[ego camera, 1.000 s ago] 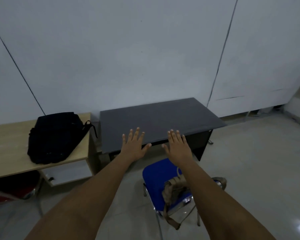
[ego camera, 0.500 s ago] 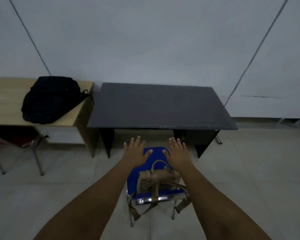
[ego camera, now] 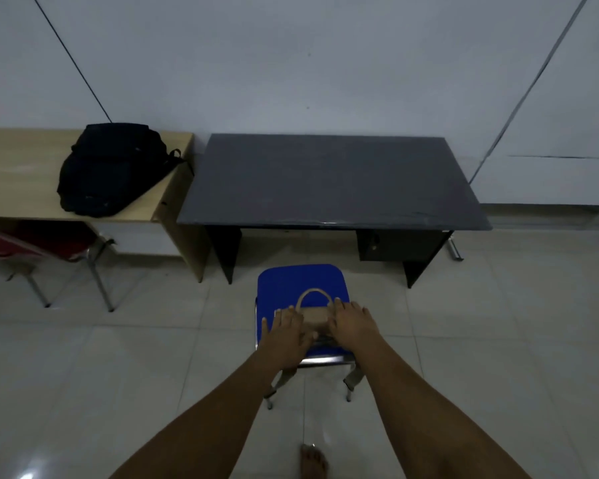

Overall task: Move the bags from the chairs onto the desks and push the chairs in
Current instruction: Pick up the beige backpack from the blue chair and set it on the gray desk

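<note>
A small tan bag (ego camera: 316,316) with a loop handle lies on the seat of a blue chair (ego camera: 300,277), which stands pulled out in front of a black desk (ego camera: 325,181). My left hand (ego camera: 286,335) covers the bag's left end and my right hand (ego camera: 351,323) its right end, fingers laid over it. The bag still rests on the seat, and its straps hang below the seat's front edge. A black backpack (ego camera: 111,167) lies on the wooden desk (ego camera: 14,174) to the left.
A red chair (ego camera: 32,240) is tucked under the wooden desk. The black desk has a drawer unit (ego camera: 395,243) under its right side. A white wall runs behind both desks. Pale floor tiles surround the blue chair, and my bare foot (ego camera: 313,461) shows at the bottom.
My view has swung to face the black desk squarely. Both hands dropped from above the chair onto the ends of the tan bag.
</note>
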